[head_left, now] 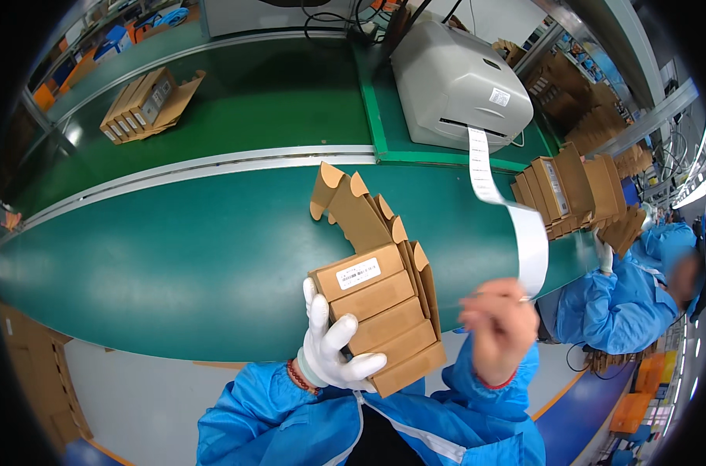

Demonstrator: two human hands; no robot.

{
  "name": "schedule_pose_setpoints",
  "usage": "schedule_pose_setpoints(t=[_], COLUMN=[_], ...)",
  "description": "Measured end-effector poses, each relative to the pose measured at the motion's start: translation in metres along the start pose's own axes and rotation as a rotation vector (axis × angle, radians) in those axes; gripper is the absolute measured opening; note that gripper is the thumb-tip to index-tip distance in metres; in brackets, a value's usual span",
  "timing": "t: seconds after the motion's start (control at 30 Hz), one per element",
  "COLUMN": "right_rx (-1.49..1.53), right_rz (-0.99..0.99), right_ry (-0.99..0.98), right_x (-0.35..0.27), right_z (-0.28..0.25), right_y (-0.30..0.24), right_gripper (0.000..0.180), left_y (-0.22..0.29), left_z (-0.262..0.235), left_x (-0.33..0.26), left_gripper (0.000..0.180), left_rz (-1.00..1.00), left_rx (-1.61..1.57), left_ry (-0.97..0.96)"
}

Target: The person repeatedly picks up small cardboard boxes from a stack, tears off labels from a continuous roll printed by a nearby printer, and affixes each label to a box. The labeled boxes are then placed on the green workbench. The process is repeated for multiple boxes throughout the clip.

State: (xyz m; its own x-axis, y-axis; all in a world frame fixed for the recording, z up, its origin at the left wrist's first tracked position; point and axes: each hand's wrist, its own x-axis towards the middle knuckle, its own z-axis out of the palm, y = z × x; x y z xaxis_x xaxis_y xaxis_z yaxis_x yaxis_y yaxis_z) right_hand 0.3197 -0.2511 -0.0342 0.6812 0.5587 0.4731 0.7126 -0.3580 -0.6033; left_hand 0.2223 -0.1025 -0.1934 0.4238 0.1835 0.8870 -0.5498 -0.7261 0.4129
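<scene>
My left hand point(333, 342), in a white glove, is wrapped round the side of several small brown cardboard boxes point(380, 307) stacked together. Their end flaps point(360, 210) stand open and fan away toward the far side. A white barcode label point(358, 273) is stuck on the farthest box; the others show no label on the faces in view. To the right, my bare right hand point(502, 326) is somewhat blurred, its fingers pinched at the lower end of a white label strip point(530, 241). That strip curls down from the slot of a grey label printer point(465, 85).
More brown boxes point(551, 186) stand at the right of the green table point(174, 264), where a co-worker in blue point(617, 303) handles cardboard. Another group of boxes point(143, 105) lies on the green belt beyond a metal rail point(213, 165). Black cables point(329, 23) hang near the printer.
</scene>
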Motion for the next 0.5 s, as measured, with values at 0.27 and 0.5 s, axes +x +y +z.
schedule_pose_setpoints(t=[0.27,0.5], right_rx=[0.226,0.239], right_rz=[0.087,0.201], right_ry=[-0.255,-0.286], right_x=[0.026,0.025], right_z=[0.043,0.046], right_y=[-0.015,-0.013], right_gripper=[0.009,0.008], left_y=[-0.001,0.003], left_z=[0.000,-0.002], left_x=[0.000,-0.003], left_gripper=[0.045,0.042], left_rz=[0.011,-0.017], left_rx=[0.012,0.033], left_ry=[-0.024,-0.043])
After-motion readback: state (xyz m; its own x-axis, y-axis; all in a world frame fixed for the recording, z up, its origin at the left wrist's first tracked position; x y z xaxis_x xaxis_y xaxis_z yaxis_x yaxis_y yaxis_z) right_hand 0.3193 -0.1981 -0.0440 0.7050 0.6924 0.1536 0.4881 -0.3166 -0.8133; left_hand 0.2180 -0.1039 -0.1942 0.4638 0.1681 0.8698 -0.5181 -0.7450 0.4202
